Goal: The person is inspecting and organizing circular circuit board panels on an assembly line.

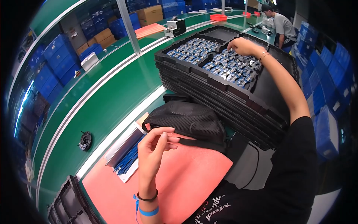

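Note:
My right hand [244, 47] reaches over the top tray [209, 71] of a tall black stack at the upper right. Its fingers are bent downward and drawn together among the rows of small blue-and-silver parts [229, 67]; whatever sits at the fingertips is hidden. My left hand [153, 149] hovers above a pink foam mat [179, 175], thumb and fingers apart and nothing in them. A blue wrist strap [149, 212] circles that wrist. Behind the hand lies a black mesh bag [186, 117]. Beside it, a white open holder [126, 175] contains blue cable-like strips [128, 156].
A coiled black cable [85, 141] lies on the green conveyor [108, 97] to the left. Another black tray [71, 205] is at the lower left. Blue boxes [57, 56] are stacked beyond the line. Far right, a co-worker [283, 28] bends over the bench.

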A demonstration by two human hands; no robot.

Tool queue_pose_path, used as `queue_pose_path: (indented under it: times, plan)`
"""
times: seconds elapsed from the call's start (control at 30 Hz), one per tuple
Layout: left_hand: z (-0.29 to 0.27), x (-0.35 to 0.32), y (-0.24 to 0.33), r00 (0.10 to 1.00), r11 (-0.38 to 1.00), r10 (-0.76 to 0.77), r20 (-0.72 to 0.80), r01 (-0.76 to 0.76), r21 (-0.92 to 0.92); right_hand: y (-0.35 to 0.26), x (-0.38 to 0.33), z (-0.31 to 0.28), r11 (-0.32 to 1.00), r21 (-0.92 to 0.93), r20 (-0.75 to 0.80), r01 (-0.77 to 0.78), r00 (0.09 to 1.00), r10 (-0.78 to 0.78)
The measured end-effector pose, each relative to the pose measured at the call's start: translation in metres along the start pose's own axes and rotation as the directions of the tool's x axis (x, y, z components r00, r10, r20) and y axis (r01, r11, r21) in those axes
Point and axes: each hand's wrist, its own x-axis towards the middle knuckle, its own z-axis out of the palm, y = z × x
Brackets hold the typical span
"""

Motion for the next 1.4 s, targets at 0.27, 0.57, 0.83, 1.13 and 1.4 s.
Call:
queue_pose_path:
  times: [0.27,0.57,0.83,1.13,1.4]
  plan:
    - [-0.001,-0.003,0.006,0.998,0.996,0.055,0.037,-0.052,-0.078,-0.014,-0.001,-0.012,0.989,-0.133,0.036,-0.066,0.997,0.072]
    - [-0.016,-0.017,0.016,0.987,0.977,0.160,-0.009,-0.159,-0.141,-0.169,0.014,-0.053,0.803,-0.009,-0.442,0.595,0.718,-0.537]
    - [-0.126,-0.132,0.036,0.813,0.808,0.286,-0.508,0.081,0.584,-0.427,-0.056,-0.003,0.256,-0.117,-0.431,0.960,0.183,-0.884]
    - [-0.169,-0.384,0.003,0.366,0.031,0.257,-0.894,0.922,0.386,-0.558,-0.129,0.066,-0.128,0.386,-0.313,0.913,-0.001,-0.950]
    - [-0.182,-0.392,0.054,0.433,0.147,0.418,-0.799,0.835,0.530,-0.686,-0.203,0.081,0.126,0.702,0.210,-0.701,0.034,-0.977]
